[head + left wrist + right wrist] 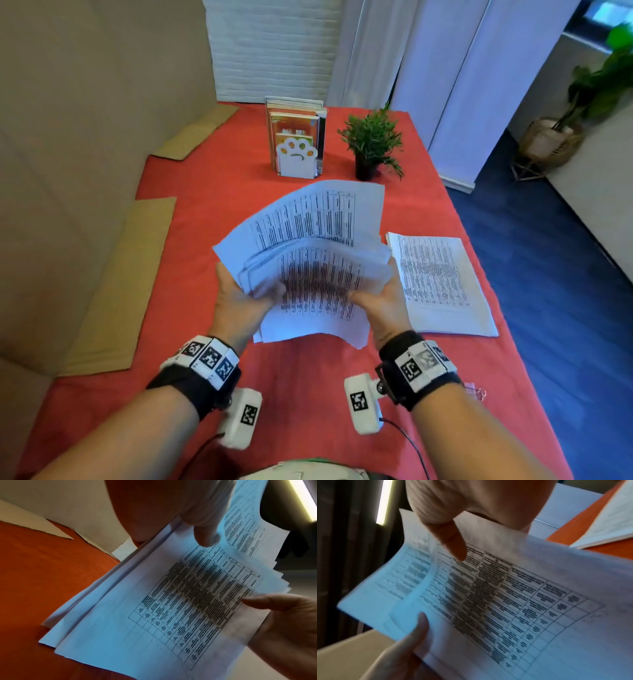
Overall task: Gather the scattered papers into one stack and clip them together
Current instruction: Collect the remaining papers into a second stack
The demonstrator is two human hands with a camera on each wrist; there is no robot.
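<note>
I hold a loose, fanned bundle of printed papers in both hands above the red tablecloth. My left hand grips its left edge, thumb on top. My right hand grips the right edge, thumb pressing the top sheet. The sheets are uneven, with corners sticking out at different angles. A second stack of printed papers lies flat on the cloth just right of my right hand, also seen in the right wrist view. A small clip lies by my right wrist, partly hidden.
A paw-shaped bookend with books and a small potted plant stand at the back of the table. Cardboard pieces lie along the left edge by the wall. The table's right edge drops to a blue floor.
</note>
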